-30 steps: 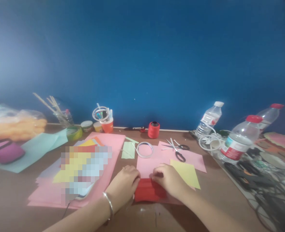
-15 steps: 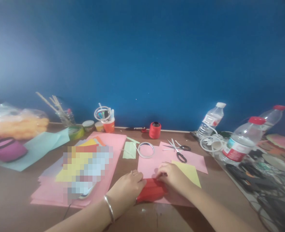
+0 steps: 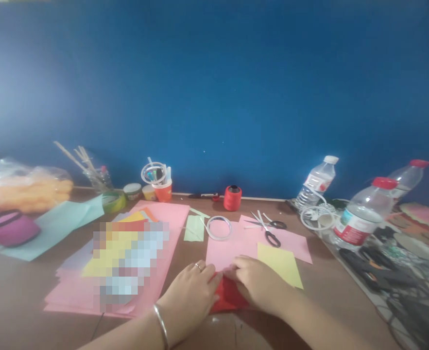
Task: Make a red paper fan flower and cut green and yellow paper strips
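Red paper [image 3: 231, 294] lies near the table's front edge, partly over a pink sheet [image 3: 217, 253], and looks folded. My left hand [image 3: 196, 291], with a ring and a bangle, pinches the paper's upper left part. From the other side my right hand [image 3: 252, 282] presses its curled fingers on the top edge, fingertips close to those of the left. Both hands hide much of the paper. A yellow sheet [image 3: 282, 262] sits beside the right hand. Beyond it lie black-handled scissors [image 3: 268, 231] with their blades apart.
Stacked coloured paper [image 3: 174, 228] lies at left, partly pixelated. A white tubing ring [image 3: 219, 228], a red thread spool [image 3: 232, 198] and a cup of pens [image 3: 163, 190] stand further back. Bottles [image 3: 363, 214] and cables crowd the right side. A pink-purple basket-like item [image 3: 12, 228] is far left.
My right hand has moved left and slightly down, bringing its fingertips next to my left hand's. The left hand has shifted slightly on the red paper. The view has tilted a little.
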Motion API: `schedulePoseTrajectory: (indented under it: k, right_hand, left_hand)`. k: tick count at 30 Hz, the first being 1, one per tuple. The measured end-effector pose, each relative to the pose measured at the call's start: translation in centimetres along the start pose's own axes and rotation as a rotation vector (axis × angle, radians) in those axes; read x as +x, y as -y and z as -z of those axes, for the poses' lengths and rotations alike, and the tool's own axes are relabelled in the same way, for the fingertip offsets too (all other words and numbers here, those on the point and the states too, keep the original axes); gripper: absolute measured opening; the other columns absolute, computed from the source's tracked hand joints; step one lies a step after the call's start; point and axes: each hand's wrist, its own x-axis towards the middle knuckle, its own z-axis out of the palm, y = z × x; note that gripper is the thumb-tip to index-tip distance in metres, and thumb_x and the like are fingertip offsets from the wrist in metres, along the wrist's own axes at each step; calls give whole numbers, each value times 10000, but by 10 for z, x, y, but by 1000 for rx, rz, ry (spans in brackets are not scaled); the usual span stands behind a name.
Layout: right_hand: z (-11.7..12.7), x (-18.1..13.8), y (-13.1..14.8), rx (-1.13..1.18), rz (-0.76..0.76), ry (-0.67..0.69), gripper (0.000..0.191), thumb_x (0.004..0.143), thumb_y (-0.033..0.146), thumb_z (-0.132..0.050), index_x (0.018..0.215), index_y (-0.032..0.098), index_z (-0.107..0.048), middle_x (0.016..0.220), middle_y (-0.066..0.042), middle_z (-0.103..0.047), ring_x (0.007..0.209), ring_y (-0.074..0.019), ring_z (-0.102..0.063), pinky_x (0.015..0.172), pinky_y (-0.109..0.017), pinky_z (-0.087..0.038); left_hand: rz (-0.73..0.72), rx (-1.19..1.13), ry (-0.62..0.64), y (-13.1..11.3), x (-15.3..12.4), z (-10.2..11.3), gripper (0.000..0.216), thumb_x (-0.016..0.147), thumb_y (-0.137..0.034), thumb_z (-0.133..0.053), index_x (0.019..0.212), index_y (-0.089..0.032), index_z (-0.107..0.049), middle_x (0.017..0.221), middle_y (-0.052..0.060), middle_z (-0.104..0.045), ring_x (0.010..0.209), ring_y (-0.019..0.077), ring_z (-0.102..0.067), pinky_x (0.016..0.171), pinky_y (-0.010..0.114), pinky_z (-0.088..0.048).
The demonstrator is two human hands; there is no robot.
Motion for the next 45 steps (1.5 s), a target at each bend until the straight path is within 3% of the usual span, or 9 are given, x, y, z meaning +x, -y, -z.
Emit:
schedulePoseTrajectory:
  k: [6,15,23,29,35,38,42,45]
  right_hand:
    - [3,-5,-2,-128,-113,-7,339,896,179,-309,693,166,-580,695,-20,-577,632,-133,-512,569,-243,-313]
    - [-17,-13,-17,-191,-245,8,208,798,124,-451,626,161,-562,662,-21,-584,587,-142,-513,525,-259,-257]
    - [-4,-7,-6,-161,-177,-50,180,802,147,-489,653,167,-587,719,-25,-584,695,-167,-505,622,-270,-315]
    - [-10,-1,-5,-53,-132,-42,200,816,93,-467,671,172,-579,729,-8,-571,715,-147,-501,619,-240,-345]
    - [-8,-1,-5,90,-193,-69,172,779,84,-475,772,189,-611,794,-19,-578,787,-162,-506,693,-253,-362]
    - [-7,-1,-4,186,-243,-101,181,737,62,-502,790,201,-604,825,-14,-573,810,-162,-508,696,-252,-369]
    - [-5,-1,-3,299,-228,-163,152,736,53,-524,717,197,-566,768,11,-581,753,-144,-522,669,-242,-381]
    - [0,-1,-4,305,-170,-298,129,802,107,-503,731,194,-566,737,6,-589,721,-142,-524,652,-249,-393]
  left_hand:
    - [84,54,-3,-5,-7,-2,194,784,-208,-535,956,-130,-578,912,87,-560,846,253,-522,732,404,-454]
    - [136,100,-18,-11,-9,4,148,745,-249,-591,823,-132,-635,839,97,-583,781,264,-538,660,409,-466]
    - [112,-35,-73,10,3,-8,108,814,-178,-482,790,-157,-586,838,67,-557,787,213,-508,696,353,-434]
    - [0,-155,-77,14,8,-14,142,828,-129,-448,815,-172,-583,839,55,-550,813,185,-491,765,321,-390]
    - [128,-264,-105,14,7,-13,154,777,-109,-496,888,-187,-571,879,42,-547,846,202,-487,770,338,-395]
    - [138,-340,-131,14,9,-12,131,767,-95,-499,820,-186,-577,859,26,-545,821,187,-494,780,334,-394]
    - [165,-480,-211,15,10,-8,131,804,-115,-472,751,-185,-570,787,6,-561,756,158,-514,724,294,-413]
    - [179,-533,-337,19,9,-5,169,838,-146,-441,792,-191,-597,764,14,-570,732,150,-527,685,280,-428]
